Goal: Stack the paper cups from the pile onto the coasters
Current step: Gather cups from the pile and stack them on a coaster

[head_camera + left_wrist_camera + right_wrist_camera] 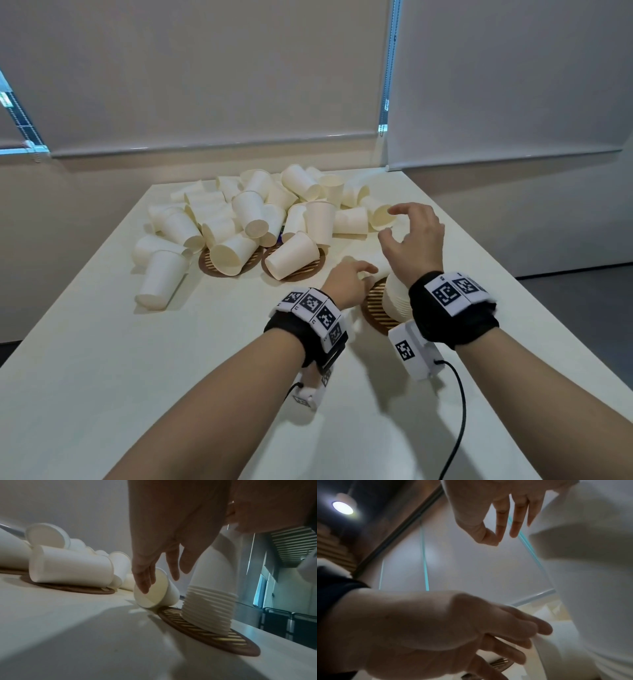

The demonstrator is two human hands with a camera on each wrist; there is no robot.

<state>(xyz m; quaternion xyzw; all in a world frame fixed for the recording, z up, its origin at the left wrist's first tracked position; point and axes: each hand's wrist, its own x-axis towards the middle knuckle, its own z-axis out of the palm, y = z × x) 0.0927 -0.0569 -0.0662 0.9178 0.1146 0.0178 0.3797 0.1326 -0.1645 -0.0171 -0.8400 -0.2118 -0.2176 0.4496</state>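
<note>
A tall stack of upside-down white paper cups (394, 299) (209, 608) stands on the right brown slatted coaster (375, 310) (214, 632). A single cup (154, 592) lies on its side at that coaster's far edge. My left hand (363, 274) (159, 580) reaches down over it with straight fingers, the thumb at its rim, no firm grip visible. My right hand (394, 222) (503, 534) hovers above the stack with fingers loosely spread and holds nothing. The pile of loose cups (260, 212) covers the back of the table.
Two more coasters, left (205, 269) and middle (310, 270), each have a tipped cup lying across them. One cup (161, 281) stands upside-down at the pile's near left. A black cable (459, 411) trails from my right wrist over the white table (171, 394).
</note>
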